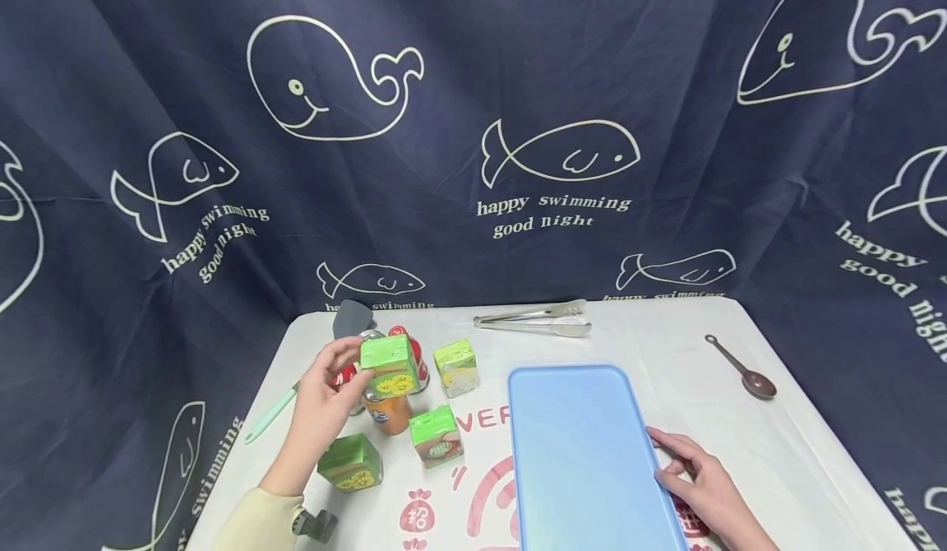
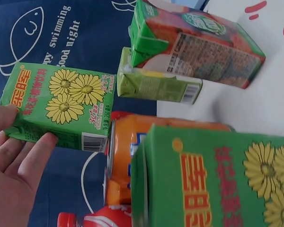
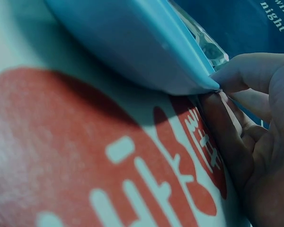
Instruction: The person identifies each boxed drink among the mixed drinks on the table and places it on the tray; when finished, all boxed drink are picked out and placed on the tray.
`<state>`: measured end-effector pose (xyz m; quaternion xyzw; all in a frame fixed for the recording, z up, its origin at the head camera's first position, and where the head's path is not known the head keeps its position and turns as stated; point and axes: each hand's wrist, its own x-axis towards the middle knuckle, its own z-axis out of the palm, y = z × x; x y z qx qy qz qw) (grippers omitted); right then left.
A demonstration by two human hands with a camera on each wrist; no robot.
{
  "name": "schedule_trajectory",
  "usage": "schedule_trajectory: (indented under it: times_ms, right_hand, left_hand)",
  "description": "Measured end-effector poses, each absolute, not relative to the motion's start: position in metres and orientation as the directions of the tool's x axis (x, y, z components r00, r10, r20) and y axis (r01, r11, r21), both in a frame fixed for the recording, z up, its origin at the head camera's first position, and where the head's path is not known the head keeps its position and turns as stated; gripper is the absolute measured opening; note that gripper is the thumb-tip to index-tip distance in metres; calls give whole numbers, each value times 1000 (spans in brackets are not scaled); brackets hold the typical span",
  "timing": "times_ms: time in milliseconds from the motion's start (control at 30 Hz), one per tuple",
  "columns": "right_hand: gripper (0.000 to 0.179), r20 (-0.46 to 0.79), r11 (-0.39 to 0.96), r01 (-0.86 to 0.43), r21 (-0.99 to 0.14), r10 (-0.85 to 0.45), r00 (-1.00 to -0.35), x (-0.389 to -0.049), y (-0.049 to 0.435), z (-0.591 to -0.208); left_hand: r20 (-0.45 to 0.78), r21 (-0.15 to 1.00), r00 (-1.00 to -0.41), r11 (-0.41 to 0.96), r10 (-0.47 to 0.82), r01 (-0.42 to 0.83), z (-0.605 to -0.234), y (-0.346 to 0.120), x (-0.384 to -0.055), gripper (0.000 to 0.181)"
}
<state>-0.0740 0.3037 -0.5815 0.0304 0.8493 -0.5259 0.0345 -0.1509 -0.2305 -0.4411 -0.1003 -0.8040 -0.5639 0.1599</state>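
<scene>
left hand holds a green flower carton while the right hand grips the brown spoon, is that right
Not quite: the right hand grips the edge of the blue tray, as the right wrist view shows; the brown spoon lies apart from it in the head view. The left hand does hold a green flower carton.

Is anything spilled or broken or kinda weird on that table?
No, nothing stands out. I see no spills or breaks. The orange can and the lower drink boxes stand upright. One green box is up in the air, but the left hand holds it, so that isn't odd.
</scene>
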Motion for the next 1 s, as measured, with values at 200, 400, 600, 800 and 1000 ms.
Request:
schedule_trajectory:
  times_ms: [200, 400, 600, 800, 1000]
  right_hand:
    - [61, -106, 419, 103, -902, 16, -994, -74, 303, -581]
    - [61, -105, 466, 103, -879, 22, -994, -74, 303, -579]
    - [61, -86, 473, 87, -877, 23, -996, -74, 303, -580]
    - [60, -73, 454, 75, -888, 22, -997, -73, 303, -580]
    - [59, -64, 434, 67, -899, 21, -998, -73, 303, -580]
  left_hand:
    - [378, 875, -926, 331, -8, 355, -441, -220, -155, 44]
    - [382, 879, -924, 313, -13, 359, -441, -208, -159, 44]
    - [357, 900, -934, 268, 0, 344, -440, -195, -162, 43]
    - [349, 905, -937, 255, 10, 340, -443, -181, -165, 45]
    - [342, 904, -940, 272, 1, 329, -446, -169, -167, 46]
